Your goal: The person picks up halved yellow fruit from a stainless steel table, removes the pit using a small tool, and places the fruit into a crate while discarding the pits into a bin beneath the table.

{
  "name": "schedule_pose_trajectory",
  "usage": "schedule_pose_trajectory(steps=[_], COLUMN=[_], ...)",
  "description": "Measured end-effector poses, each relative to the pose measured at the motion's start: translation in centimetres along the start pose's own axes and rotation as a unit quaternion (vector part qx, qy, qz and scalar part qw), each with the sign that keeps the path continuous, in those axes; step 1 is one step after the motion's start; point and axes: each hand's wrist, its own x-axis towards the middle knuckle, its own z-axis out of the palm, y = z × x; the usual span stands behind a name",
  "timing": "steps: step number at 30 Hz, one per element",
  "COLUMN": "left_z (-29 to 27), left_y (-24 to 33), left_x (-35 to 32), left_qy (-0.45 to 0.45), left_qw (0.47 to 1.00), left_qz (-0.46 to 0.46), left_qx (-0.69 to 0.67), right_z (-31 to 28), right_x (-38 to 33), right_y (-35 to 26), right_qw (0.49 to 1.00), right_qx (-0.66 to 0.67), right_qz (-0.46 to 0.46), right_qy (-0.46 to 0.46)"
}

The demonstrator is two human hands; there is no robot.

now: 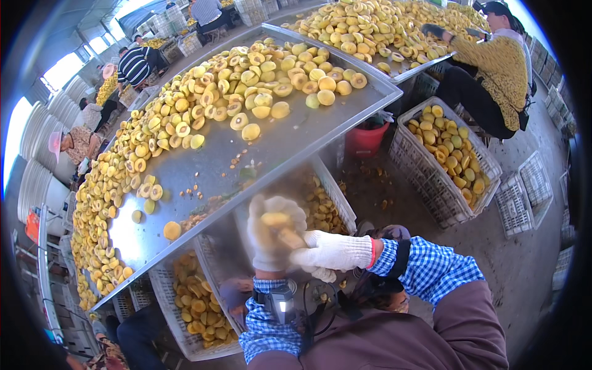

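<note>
A yellow fruit half (275, 220) is gripped in the gloved left hand (273, 237), fingers curled shut round it, held just off the near edge of the metal table (271, 145); the pic is blurred there, so detail can't be told. The gloved right hand (333, 251) is closed on a small tool (290, 237) pressed to the fruit. Halved yellow fruit (246, 86) is heaped along the table's far and left edges; white crates (191, 296) of fruit are seen below the near edge.
</note>
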Motion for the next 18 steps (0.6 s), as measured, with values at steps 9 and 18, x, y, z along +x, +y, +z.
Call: schedule_pose_trajectory(steps=[9, 18], left_z=[0.7, 1.5], left_y=[-0.5, -0.1], left_x=[0.1, -1.0], left_qy=[-0.035, -0.145], left_qw=[0.997, 0.961], left_qz=[0.064, -0.041], left_qx=[-0.007, -0.232], right_z=[-0.5, 0.1], right_x=[-0.1, -0.6], right_y=[-0.1, -0.2], right_qw=[0.998, 0.998], right_qx=[-0.059, 0.061], right_qz=[-0.026, 0.003], right_qy=[0.012, -0.03])
